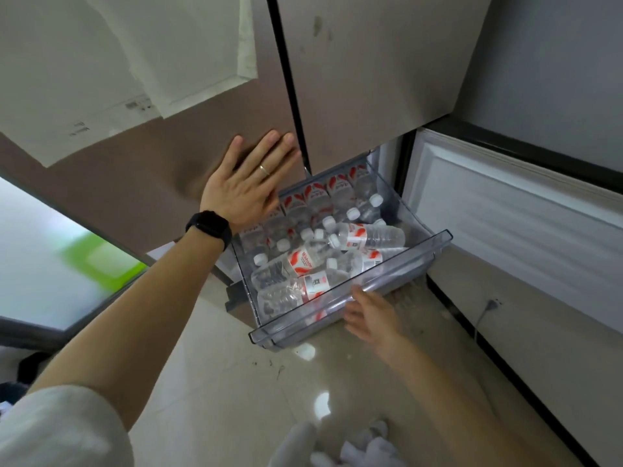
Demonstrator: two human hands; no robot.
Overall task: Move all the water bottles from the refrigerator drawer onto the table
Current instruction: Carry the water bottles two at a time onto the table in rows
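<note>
A clear plastic refrigerator drawer (435,242) stands pulled out below the upper doors. Several water bottles with white caps and red-and-white labels fill it. Some stand upright at the back (317,197); others lie on their sides on top, one at the right (371,235) and one in the middle (303,261). My left hand (246,187) presses flat on the brown upper door (135,170), fingers straight, with a ring and a black wristband. My right hand (371,315) is at the drawer's front wall, thumb at the rim, fingers blurred and stretched along the front. It holds no bottle.
The lower refrigerator door (505,210) hangs open to the right of the drawer. A pale surface with a dark edge and a green patch (40,264) lies at the left. Glossy floor tiles (236,382) are below, with white cloth (354,446) at the bottom edge.
</note>
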